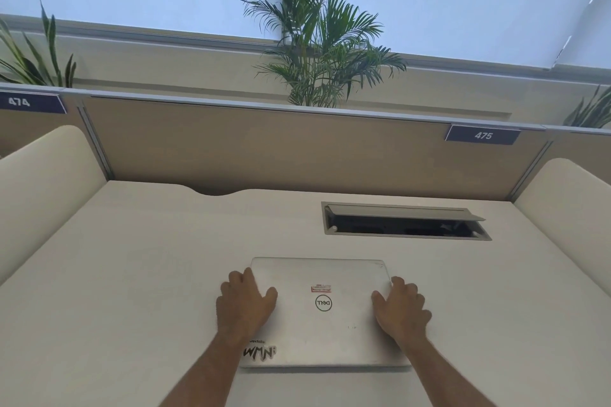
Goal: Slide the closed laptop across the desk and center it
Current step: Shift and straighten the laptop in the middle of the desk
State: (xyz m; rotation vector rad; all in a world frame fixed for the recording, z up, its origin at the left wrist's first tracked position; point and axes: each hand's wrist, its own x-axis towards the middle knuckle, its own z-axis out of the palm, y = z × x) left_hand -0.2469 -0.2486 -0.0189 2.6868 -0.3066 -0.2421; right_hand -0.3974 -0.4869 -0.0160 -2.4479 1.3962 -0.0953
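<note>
A closed silver laptop (322,330) lies flat on the white desk (132,291), near the front and about midway between the side panels. Its lid carries a round logo, a small red sticker and a black-and-white sticker at the near left corner. My left hand (244,302) grips the laptop's left edge, thumb on the lid and fingers curled over the side. My right hand (401,307) holds the right edge the same way. Both forearms reach in from the bottom of the view.
An open cable hatch (405,221) is set into the desk just behind the laptop, to the right. Cream side panels (43,182) stand at left and right. A tan partition (264,149) with a 475 label closes the back, with plants behind it.
</note>
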